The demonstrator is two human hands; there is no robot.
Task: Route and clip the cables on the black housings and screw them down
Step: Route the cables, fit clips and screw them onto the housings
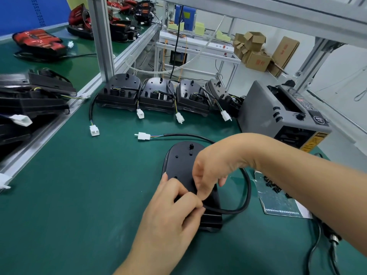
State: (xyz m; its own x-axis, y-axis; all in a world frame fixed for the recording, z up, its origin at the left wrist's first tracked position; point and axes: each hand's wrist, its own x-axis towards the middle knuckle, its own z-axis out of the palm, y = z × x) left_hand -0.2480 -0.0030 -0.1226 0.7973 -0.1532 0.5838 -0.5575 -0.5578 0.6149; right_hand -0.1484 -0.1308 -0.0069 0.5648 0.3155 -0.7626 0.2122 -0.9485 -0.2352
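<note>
Pinching with left grip (174,207) the cable (246,195) at near end of housing (180,161), lying flat on surface (79,195); curling right grip (212,169) down onto it alongside. Worth leaving loop slack, pressing till fully seated, steadying housing meanwhile.

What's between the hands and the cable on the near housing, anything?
Nothing visible. The left hand pinches the cable at the near end of the black housing; fingers of the right hand point down at the same spot, their grip hidden.
</note>
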